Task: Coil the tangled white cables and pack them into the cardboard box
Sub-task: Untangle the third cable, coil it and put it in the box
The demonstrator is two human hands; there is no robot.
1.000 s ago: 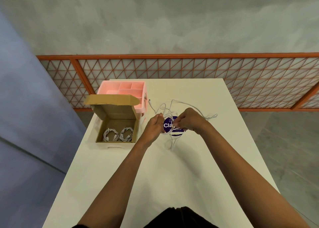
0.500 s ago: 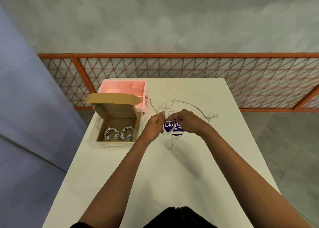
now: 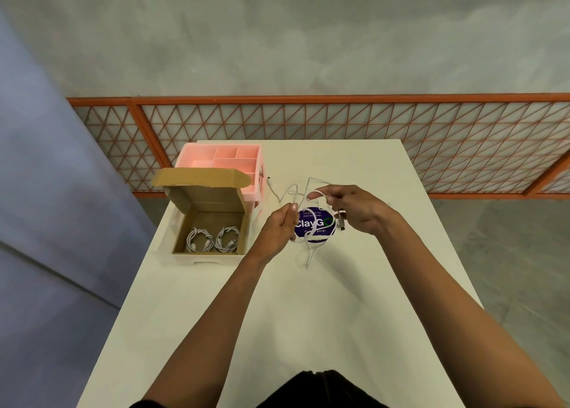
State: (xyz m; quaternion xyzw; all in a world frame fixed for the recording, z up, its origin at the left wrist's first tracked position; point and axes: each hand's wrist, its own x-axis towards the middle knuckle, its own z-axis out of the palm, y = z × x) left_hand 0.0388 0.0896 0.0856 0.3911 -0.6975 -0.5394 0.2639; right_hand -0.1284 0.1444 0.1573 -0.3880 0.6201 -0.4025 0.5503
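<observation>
From the head camera, both hands worked over the white table (image 3: 308, 330). The left hand (image 3: 279, 230) was closed, pinching a loop of the white cable (image 3: 310, 255) at its fingertips; the right hand (image 3: 354, 210) was half curled, thumb and forefinger gripping the cable higher up. Compared with half a second before, the hands had drawn apart, uncovering the round purple sticker (image 3: 314, 224). A loose tail lay on the table. The cardboard box (image 3: 209, 219), lid up, sat to the left holding two coiled cables (image 3: 211, 239), just before the pink organiser (image 3: 225, 160).
</observation>
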